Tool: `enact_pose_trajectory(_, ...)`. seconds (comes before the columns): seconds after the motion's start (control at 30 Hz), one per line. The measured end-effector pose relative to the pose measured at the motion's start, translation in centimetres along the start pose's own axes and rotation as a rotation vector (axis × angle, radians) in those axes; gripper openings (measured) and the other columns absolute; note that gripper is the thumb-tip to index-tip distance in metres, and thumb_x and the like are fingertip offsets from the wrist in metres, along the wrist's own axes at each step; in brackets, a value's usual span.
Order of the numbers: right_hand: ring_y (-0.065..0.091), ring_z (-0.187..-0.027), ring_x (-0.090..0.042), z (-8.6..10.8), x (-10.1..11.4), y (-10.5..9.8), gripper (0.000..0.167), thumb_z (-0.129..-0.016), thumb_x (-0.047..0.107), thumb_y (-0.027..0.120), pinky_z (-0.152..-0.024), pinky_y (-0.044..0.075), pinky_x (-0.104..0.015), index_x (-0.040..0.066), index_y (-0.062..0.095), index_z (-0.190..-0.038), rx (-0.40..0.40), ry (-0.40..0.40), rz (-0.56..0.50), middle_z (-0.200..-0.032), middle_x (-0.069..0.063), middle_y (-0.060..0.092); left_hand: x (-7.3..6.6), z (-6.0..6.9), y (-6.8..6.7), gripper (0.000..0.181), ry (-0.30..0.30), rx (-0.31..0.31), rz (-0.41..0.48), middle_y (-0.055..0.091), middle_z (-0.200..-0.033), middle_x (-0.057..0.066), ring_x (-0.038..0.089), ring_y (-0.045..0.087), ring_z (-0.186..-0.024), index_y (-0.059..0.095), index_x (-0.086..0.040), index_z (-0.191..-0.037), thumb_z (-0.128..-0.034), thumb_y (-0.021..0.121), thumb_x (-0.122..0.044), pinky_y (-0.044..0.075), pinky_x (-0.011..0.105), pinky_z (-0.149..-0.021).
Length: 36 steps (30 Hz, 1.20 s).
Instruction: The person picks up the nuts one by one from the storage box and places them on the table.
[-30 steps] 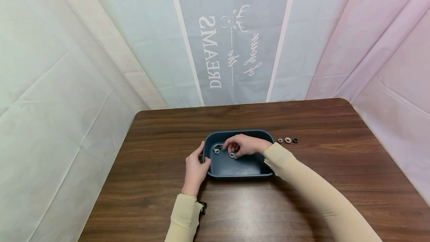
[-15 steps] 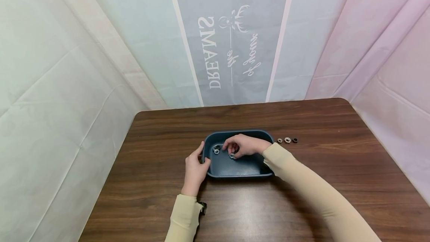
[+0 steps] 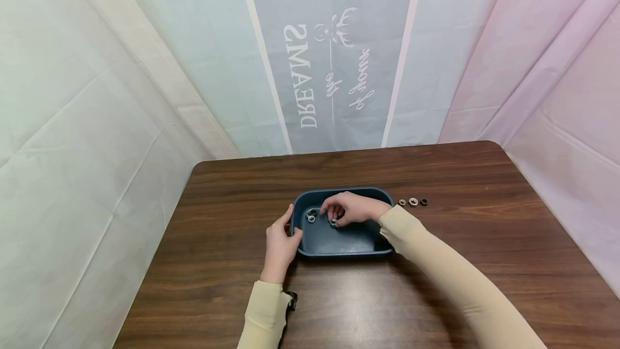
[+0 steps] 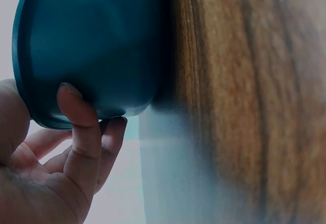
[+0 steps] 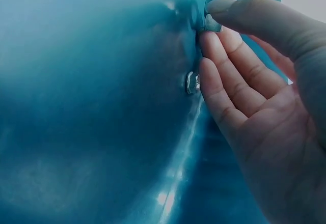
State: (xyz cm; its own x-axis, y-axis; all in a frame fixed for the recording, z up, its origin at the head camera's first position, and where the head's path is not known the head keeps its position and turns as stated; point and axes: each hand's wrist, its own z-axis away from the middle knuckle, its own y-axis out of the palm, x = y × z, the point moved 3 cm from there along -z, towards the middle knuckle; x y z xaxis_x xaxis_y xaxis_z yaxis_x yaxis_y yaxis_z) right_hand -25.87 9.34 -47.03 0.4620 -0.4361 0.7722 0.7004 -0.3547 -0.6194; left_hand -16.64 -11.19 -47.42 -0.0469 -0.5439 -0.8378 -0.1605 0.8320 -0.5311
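Note:
A dark blue rectangular tray (image 3: 339,253) stands on the wooden table, with several metal nuts in it. My left hand (image 3: 281,244) grips its left wall, thumb over the rim and fingers outside. Inside the tray, my right hand (image 3: 356,209) pinches a silver nut (image 5: 213,22) at the thumb tip, with its other fingers bent near the tray wall. A second nut (image 5: 192,82) lies by those fingers in the right wrist view. Left of the right hand, a silver nut (image 3: 311,219) rests close to a darker one (image 3: 312,212); the palm hides part of the tray floor.
Right of the tray, three nuts lie in a row on the table (image 3: 223,220): a small silver nut (image 3: 402,202), a larger silver nut (image 3: 413,202) and a black nut (image 3: 424,202). A printed cloth (image 3: 334,85) hangs behind the table's far edge.
The nut at my right thumb has shifted and turned slightly, tucking closer under the fingertips. Both hands and the tray otherwise hold nearly the same place.

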Motion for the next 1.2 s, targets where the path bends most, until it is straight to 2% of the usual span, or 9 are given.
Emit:
enact_pose_trajectory(0.23, 0.060, -0.090, -0.014, 0.1, -0.2, 0.1, 0.042, -0.085, -0.001, 0.066, -0.080, 0.049, -0.029, 0.005, 0.059, -0.125, -0.005, 0.005, -0.027, -0.100, -0.005, 0.062, 0.0, 0.1, 0.1, 0.061, -0.004, 0.004, -0.004, 0.064, -0.118, 0.012, 0.020, 0.060, -0.086, 0.053, -0.012, -0.138, -0.0798, 0.063, 0.004, 0.044, 0.026, -0.053)
enact_pose_trajectory(0.5, 0.060, -0.089, -0.013, 0.5, 0.5, -0.2, 0.042, -0.086, -0.002, 0.064, -0.079, 0.050, -0.029, 0.005, 0.058, -0.127, -0.022, 0.005, -0.026, -0.100, -0.005, 0.061, 0.0, 0.2, 0.0, 0.061, -0.006, 0.002, 0.008, 0.065, -0.116, 0.013, 0.021, 0.060, -0.088, 0.053, -0.012, -0.138, -0.0802, 0.064, 0.004, 0.044, 0.027, -0.053)
enact_pose_trajectory(0.9, 0.061, -0.090, -0.014, 1.7, 2.6, -2.0, 0.044, -0.085, -0.002, 0.063, -0.082, 0.050, -0.033, 0.002, 0.056, -0.128, -0.081, -0.084, -0.006, -0.098, -0.006, 0.061, -0.1, 0.1, -0.2, 0.060, -0.007, -0.013, 0.014, 0.066, -0.114, 0.011, 0.022, 0.061, -0.088, 0.054, -0.012, -0.137, -0.0797, 0.065, 0.003, 0.045, 0.027, -0.054)
enact_pose_trajectory(1.2, 0.060, -0.091, -0.015, 3.2, 3.5, -3.0, 0.045, -0.086, -0.001, 0.063, -0.083, 0.049, -0.033, 0.012, 0.056, -0.128, -0.116, -0.107, -0.026, -0.100, -0.005, 0.060, 0.0, 0.0, 0.0, 0.060, -0.018, -0.003, 0.010, 0.066, -0.114, 0.011, 0.022, 0.059, -0.088, 0.054, -0.013, -0.138, -0.0808, 0.065, 0.003, 0.045, 0.027, -0.055)
